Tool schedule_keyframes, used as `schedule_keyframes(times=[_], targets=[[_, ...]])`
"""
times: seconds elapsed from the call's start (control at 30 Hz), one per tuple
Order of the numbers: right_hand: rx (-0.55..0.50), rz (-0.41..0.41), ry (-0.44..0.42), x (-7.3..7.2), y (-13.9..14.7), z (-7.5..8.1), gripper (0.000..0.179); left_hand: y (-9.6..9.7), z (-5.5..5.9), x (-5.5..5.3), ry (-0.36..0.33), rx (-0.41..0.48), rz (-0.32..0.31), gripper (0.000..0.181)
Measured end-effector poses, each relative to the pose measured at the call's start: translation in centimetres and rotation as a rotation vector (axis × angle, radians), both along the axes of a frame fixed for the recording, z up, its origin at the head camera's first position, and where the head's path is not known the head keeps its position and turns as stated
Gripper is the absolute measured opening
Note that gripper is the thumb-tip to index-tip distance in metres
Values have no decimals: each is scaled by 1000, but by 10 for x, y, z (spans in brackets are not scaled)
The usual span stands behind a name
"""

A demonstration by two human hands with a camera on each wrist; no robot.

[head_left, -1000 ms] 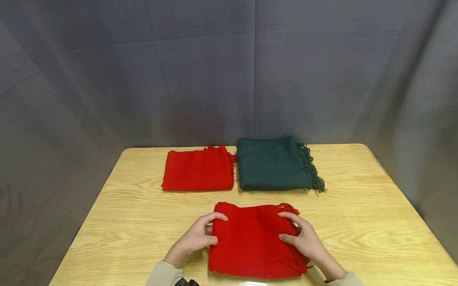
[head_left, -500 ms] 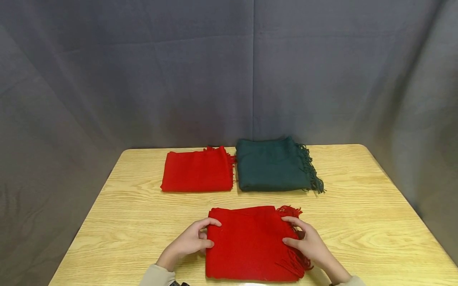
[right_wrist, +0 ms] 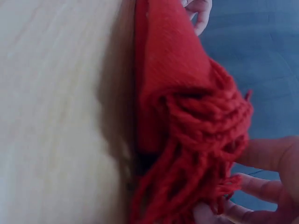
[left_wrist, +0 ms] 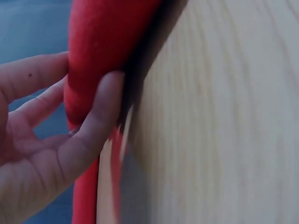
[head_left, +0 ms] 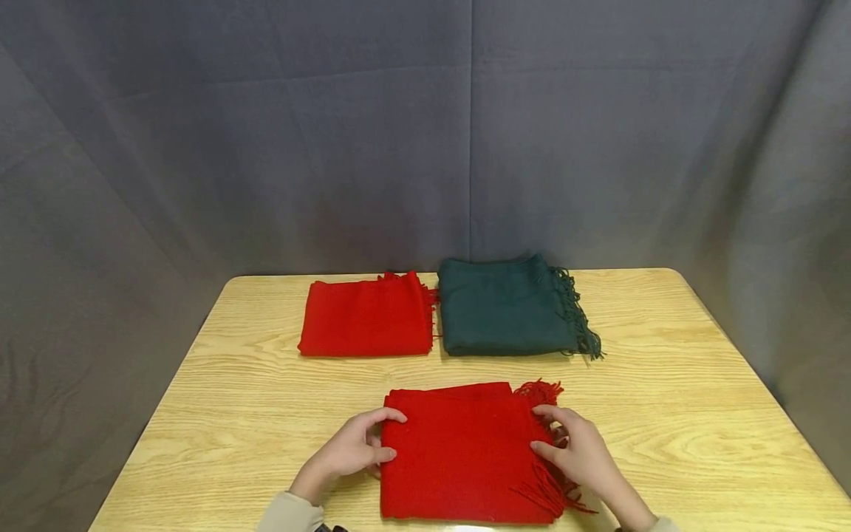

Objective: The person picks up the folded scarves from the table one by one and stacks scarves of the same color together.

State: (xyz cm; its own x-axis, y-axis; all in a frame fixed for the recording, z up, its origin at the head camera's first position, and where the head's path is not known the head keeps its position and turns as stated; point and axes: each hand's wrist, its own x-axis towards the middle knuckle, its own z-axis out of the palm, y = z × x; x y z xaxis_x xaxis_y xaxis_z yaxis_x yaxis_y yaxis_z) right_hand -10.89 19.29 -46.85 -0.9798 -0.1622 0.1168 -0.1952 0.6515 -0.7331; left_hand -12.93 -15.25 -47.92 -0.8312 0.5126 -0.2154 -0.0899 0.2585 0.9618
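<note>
A folded red scarf [head_left: 465, 454] with a fringe along its right side lies near the front of the table. At its left edge, my left hand [head_left: 354, 445] pinches the folded layers, thumb and fingertips on the cloth. The left wrist view shows that thumb [left_wrist: 100, 109] against the rounded fold. My right hand [head_left: 580, 452] grips the fringed right edge, index finger and thumb on top. In the right wrist view, twisted red tassels [right_wrist: 201, 121] hang over its fingers [right_wrist: 261, 154]. Part of a lower layer shows past the scarf's far edge.
Farther back on the wooden table [head_left: 233, 428] lies a smaller-looking folded red scarf [head_left: 368, 318]. Just right of it is a folded dark green scarf [head_left: 505, 310], its fringe toward the right. A grey curtain [head_left: 332, 148] hangs behind the table.
Both hands have drawn the near red scarf slightly left and toward the front. The right hand has shifted a little right, and the top layer now lies flatter.
</note>
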Motion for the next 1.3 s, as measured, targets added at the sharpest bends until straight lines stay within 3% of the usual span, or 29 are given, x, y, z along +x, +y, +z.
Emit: schedule_keyframes(times=[0.13,0.33,0.43,0.57,0.73,0.9,1.13,1.3], targets=[[25,-27,47,-2,0,8,36,-5,5,-1,67,-24,22,43],[-50,-34,163,-8,-3,14,27,-19,15,-8,199,-43,39,35],[-79,-18,170,-11,-5,17,27,-26,20,-11,238,-63,77,32],[-91,46,138,-19,-7,21,26,-31,24,-13,269,-66,156,29],[-119,141,111,-29,-8,29,28,-37,26,-15,329,-30,212,28],[-146,185,43,-37,-13,40,31,-41,30,-18,360,-26,263,31],[-183,227,-12,-50,-17,48,29,-42,43,-27,408,-71,279,33],[-248,274,-101,-64,-19,47,33,-42,58,-30,469,-101,285,30]])
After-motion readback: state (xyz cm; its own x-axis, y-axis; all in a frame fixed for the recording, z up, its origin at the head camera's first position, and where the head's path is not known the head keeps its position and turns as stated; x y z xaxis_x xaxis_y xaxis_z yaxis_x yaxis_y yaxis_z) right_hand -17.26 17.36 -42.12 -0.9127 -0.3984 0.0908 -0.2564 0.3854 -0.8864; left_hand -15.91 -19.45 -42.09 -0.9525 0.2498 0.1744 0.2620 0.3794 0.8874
